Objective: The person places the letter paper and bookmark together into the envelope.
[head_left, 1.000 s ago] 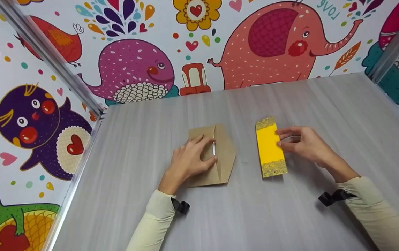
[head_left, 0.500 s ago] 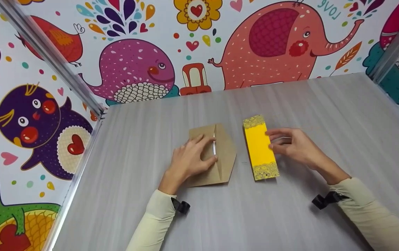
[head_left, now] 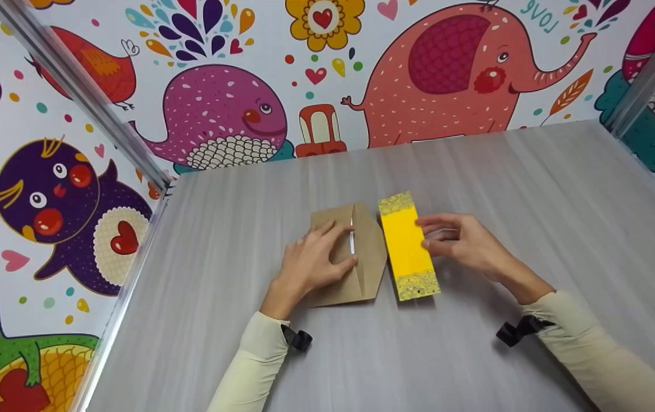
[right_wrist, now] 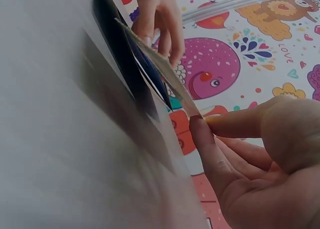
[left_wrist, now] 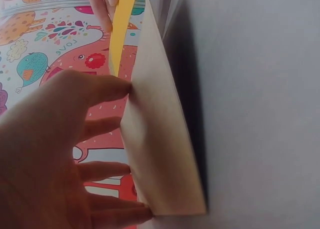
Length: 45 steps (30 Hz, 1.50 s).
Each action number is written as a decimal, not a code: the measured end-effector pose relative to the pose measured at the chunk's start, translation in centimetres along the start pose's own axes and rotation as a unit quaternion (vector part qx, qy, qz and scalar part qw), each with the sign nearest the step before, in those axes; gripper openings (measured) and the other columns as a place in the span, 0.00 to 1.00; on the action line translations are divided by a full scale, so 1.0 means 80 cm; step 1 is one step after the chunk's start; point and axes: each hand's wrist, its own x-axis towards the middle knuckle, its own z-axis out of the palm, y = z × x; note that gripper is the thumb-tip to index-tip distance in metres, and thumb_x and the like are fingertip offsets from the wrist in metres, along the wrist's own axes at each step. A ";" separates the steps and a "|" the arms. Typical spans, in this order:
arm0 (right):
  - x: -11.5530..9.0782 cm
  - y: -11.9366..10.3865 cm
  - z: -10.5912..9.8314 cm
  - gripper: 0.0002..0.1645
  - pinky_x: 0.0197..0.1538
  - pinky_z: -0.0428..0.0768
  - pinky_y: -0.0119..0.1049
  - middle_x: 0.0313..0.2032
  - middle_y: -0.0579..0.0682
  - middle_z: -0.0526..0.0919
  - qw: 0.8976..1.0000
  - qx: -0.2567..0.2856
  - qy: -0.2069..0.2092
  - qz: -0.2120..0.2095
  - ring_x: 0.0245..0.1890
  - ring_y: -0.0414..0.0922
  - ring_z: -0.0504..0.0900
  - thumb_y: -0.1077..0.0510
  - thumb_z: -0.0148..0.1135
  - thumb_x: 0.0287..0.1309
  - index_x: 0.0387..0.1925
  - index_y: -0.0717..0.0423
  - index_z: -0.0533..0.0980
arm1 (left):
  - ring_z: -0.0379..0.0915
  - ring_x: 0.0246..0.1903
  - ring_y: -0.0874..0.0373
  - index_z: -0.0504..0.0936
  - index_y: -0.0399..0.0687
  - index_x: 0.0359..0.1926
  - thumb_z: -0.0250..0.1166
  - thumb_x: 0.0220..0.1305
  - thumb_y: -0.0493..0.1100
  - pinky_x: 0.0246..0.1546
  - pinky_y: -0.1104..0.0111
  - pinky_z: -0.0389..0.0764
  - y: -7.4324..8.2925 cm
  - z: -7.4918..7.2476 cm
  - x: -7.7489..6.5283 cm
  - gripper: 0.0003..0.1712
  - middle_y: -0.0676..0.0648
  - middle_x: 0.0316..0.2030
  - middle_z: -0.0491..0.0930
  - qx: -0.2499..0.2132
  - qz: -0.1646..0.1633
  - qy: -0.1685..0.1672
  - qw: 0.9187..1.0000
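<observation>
A brown paper envelope (head_left: 372,269) lies on the table with its flap unfolded to the right and a white strip showing at its opening. My left hand (head_left: 311,258) rests on it, the fingertips pressing its upper face. In the left wrist view the envelope (left_wrist: 162,144) tilts slightly off the table along one edge. My right hand (head_left: 468,246) pinches a yellow card (head_left: 409,243) with lace-patterned ends by its right long edge, thumb against fingers. The card is held tilted, just above the table, its left edge beside the flap's tip; whether they touch I cannot tell.
A grey wood-grain table (head_left: 219,257) spreads around both hands. Printed cartoon panels (head_left: 224,114) stand behind it and at the left, joined by a metal corner post (head_left: 87,103). Black straps (head_left: 299,339) sit on both wrists.
The right hand has carried the yellow card leftward, from well apart to right beside the envelope's flap. The left hand and the envelope have stayed in place.
</observation>
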 end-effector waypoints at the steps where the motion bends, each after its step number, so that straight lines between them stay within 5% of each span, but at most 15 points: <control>1: 0.002 0.000 0.003 0.27 0.50 0.85 0.41 0.57 0.55 0.81 1.000 0.001 -0.004 0.000 0.52 0.51 0.84 0.56 0.69 0.61 0.62 0.49 0.76 | 0.76 0.62 0.44 0.69 0.76 0.68 0.59 0.62 0.68 0.50 0.43 0.78 0.000 0.000 0.000 0.33 0.48 0.72 0.68 -0.001 -0.001 -0.001 1.000; 19: 0.033 -0.002 0.049 0.27 0.48 0.85 0.39 0.52 0.55 0.84 1.000 0.004 -0.008 -0.009 0.49 0.49 0.86 0.57 0.70 0.60 0.61 0.53 0.77 | 0.70 0.67 0.43 0.67 0.77 0.69 0.59 0.61 0.70 0.56 0.38 0.74 0.003 -0.001 0.002 0.35 0.49 0.74 0.65 -0.014 -0.024 -0.024 0.999; 45: 0.037 -0.014 0.069 0.26 0.46 0.85 0.35 0.47 0.55 0.85 0.996 -0.079 0.032 -0.024 0.44 0.47 0.87 0.62 0.71 0.56 0.57 0.59 0.79 | 0.71 0.66 0.43 0.67 0.73 0.69 0.59 0.61 0.68 0.58 0.41 0.75 0.001 -0.005 0.002 0.35 0.49 0.74 0.65 -0.041 -0.018 -0.032 0.998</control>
